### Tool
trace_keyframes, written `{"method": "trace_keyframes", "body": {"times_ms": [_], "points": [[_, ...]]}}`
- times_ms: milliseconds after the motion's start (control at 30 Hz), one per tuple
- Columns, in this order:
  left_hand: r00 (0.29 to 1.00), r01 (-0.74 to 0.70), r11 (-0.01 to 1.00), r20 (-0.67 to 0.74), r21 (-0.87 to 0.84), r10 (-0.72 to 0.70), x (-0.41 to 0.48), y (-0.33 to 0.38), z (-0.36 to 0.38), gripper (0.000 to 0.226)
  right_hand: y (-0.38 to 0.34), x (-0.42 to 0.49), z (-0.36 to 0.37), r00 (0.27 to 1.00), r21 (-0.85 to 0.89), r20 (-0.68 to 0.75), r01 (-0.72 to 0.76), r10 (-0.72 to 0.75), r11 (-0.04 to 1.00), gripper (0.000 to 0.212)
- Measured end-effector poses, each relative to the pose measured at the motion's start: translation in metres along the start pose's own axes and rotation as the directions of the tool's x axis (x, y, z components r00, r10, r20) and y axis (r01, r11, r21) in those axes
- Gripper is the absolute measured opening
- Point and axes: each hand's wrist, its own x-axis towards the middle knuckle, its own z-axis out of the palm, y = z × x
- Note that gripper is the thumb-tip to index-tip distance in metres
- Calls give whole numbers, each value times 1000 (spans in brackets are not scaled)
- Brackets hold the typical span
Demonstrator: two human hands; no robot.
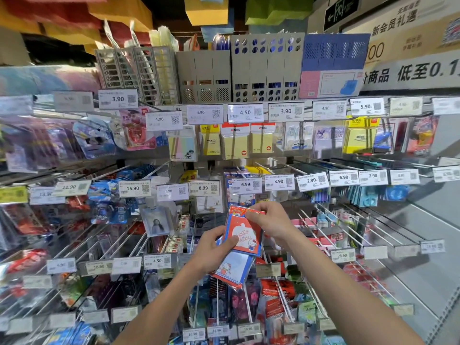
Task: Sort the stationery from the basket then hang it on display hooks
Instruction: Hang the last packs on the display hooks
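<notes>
**Position.** The flat red plastic-wrapped Hello Kitty stationery packet (245, 232) is held in the air in front of the grey hook-fitted display rack (428, 215). It sits near the rack's centre, just below the white price label marked 6.99 (245, 184). The basket is not in view.

**Grip.**
- The left hand (211, 250) grips the packet's lower left edge, thumb on the front face and fingers curled behind.
- The same hand also holds a second flat packet, white and blue with a red chequered border (232, 268), fanned out beneath the first.
- The right hand (270, 220) pinches the red packet's top right corner between thumb and fingertips.

**Handling (assessment).**
- The packet is probably light and thin, with card or paper inside glossy film.
- The film is likely slippery, so the two stacked packets may slide apart.
- Pressure on the middle of the face would likely bend the packet.
- Take hold at the top header strip, to either side of the hanging hole, and keep the face flat. The hole itself cannot be made out here.
</notes>
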Motion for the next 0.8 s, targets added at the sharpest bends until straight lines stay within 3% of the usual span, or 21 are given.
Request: {"method": "trace_keyframes", "body": {"times_ms": [100, 200, 267, 300, 367, 400, 467, 533, 600, 733, 800], "points": [[999, -5, 1000, -33, -18, 4, 3, -3, -1, 21, -2, 6, -2, 945, -402, -172, 189, -277, 896, 17], [998, -4, 1000, -58, -17, 3, 4, -5, -3, 33, -5, 15, -10, 725, -644, -218, 396, -653, 655, 7], [998, -1, 1000, -70, -15, 0, 6, -8, -4, 36, -12, 23, -19, 601, -774, -117, 444, -791, 452, 29], [997, -4, 1000, -73, -11, 3, 8, -8, -4, 35, -16, 27, -23, 616, -834, -34, 417, -787, 362, 45], [997, -13, 1000, -72, -2, 13, 13, -6, -4, 32, -24, 35, -27, 723, -921, 95, 324, -684, 215, 66], [997, -16, 1000, -74, -5, 15, 14, -4, -4, 30, -26, 37, -27, 760, -947, 136, 287, -635, 141, 67], [995, -21, 1000, -93, -9, 20, 19, -3, -3, 21, -31, 42, -28, 768, -963, 202, 269, -607, 20, 51], [994, -34, 999, -103, -18, 32, 24, -3, -2, 17, -39, 41, -33, 764, -955, 234, 297, -601, 6, 24], [994, -50, 998, -105, -48, 45, 28, -1, 1, 19, -52, 41, -38, 795, -933, 244, 348, -556, 88, 13], [993, -59, 990, -112, -128, 44, 37, 5, 4, 23, -64, 55, -45, 832, -846, 165, 395, -529, 357, 15], [991, -64, 987, -125, -146, 46, 41, 9, 6, 20, -64, 58, -45, 847, -830, 145, 385, -511, 404, 19]]}}
